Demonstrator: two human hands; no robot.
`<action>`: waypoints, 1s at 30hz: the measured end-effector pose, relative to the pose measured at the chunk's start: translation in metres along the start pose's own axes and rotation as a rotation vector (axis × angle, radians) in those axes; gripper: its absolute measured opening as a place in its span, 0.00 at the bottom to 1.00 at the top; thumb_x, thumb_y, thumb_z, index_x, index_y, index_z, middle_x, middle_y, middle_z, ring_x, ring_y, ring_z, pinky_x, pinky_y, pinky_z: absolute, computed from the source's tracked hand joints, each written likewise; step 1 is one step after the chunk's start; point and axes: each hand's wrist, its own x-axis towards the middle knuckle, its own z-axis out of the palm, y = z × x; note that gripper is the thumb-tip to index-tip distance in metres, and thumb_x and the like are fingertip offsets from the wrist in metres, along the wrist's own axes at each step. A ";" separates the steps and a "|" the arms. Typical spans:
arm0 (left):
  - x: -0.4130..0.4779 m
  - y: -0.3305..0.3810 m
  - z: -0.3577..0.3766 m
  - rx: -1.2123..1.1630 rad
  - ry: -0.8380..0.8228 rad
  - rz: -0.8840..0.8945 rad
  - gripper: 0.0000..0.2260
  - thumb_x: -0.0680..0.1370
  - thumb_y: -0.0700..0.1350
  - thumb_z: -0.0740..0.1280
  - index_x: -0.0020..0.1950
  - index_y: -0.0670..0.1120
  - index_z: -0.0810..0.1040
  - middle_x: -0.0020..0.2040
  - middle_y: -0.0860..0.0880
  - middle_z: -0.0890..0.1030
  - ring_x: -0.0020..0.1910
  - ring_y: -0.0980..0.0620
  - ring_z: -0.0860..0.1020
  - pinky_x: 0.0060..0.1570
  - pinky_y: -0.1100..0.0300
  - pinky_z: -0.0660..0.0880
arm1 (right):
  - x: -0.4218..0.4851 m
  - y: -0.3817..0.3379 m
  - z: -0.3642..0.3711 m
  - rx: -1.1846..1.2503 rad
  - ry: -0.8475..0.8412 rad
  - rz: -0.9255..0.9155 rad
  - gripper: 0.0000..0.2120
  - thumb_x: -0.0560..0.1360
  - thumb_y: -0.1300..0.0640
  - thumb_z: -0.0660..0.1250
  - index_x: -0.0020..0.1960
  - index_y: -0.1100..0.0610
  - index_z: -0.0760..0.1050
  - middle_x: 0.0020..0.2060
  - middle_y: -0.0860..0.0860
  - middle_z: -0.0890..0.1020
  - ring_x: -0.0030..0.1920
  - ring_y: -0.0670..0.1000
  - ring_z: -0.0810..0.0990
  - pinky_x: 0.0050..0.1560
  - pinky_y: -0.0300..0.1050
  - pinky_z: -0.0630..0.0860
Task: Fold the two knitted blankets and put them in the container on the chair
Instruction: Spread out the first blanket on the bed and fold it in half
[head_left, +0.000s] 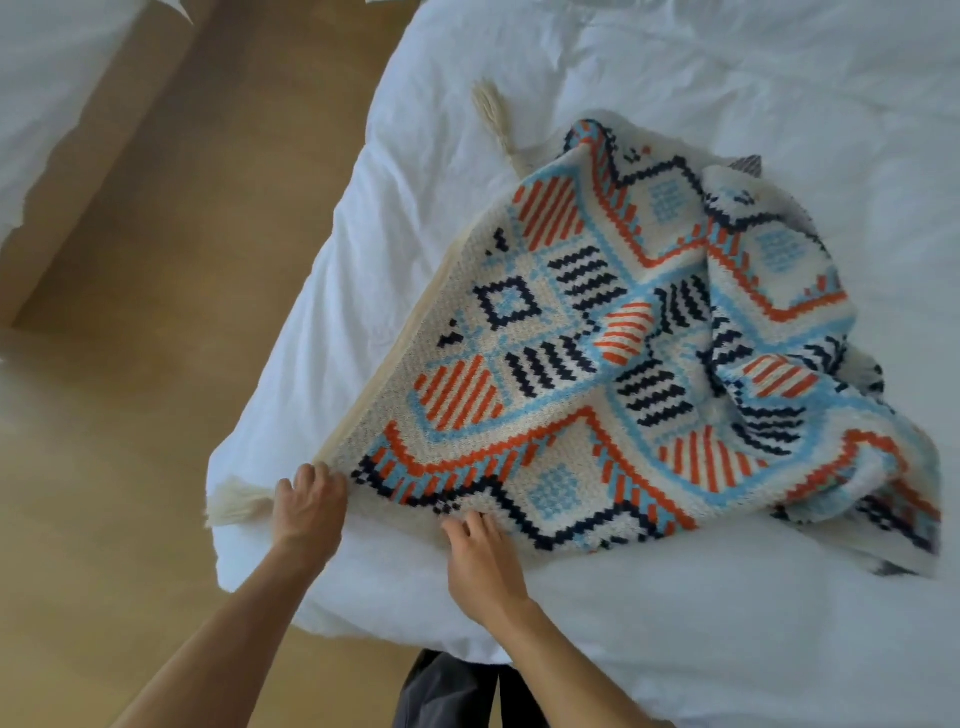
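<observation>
Where it lies: knitted blanket (613, 353) rumpled on the white duvet (727, 623), near the bed's corner.
Left hand (306, 506): fingers pinched on the blanket's corner beside a cream tassel (236, 504).
Right hand (480, 556): fingers closed on the near edge.
Floor (130, 415): wooden.

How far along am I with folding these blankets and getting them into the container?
Early on. One patterned knitted blanket lies on the white bed, its near part spread flat, its far side still bunched. Your left hand is at the tasselled corner, your right hand on the near edge. No finished fold shows. The second blanket, chair and container are out of view.
</observation>
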 end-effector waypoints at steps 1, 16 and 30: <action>-0.001 0.011 -0.003 -0.022 0.023 0.041 0.17 0.75 0.42 0.60 0.63 0.47 0.68 0.57 0.48 0.70 0.55 0.49 0.70 0.47 0.57 0.67 | -0.004 0.006 -0.003 0.007 0.004 0.011 0.19 0.78 0.64 0.55 0.68 0.58 0.64 0.63 0.55 0.70 0.61 0.56 0.67 0.61 0.49 0.66; -0.040 0.260 -0.079 -0.373 0.019 0.504 0.21 0.78 0.54 0.57 0.68 0.46 0.60 0.61 0.45 0.66 0.61 0.44 0.66 0.58 0.52 0.66 | -0.094 0.201 -0.079 -0.030 0.287 0.443 0.14 0.77 0.60 0.59 0.63 0.57 0.72 0.58 0.52 0.76 0.59 0.53 0.73 0.54 0.46 0.71; 0.019 0.274 -0.122 -0.443 0.278 0.006 0.13 0.77 0.40 0.61 0.61 0.43 0.69 0.55 0.41 0.72 0.51 0.43 0.69 0.49 0.51 0.67 | -0.053 0.279 -0.116 -0.204 0.153 0.152 0.24 0.72 0.66 0.63 0.68 0.61 0.65 0.73 0.55 0.60 0.73 0.58 0.56 0.73 0.58 0.53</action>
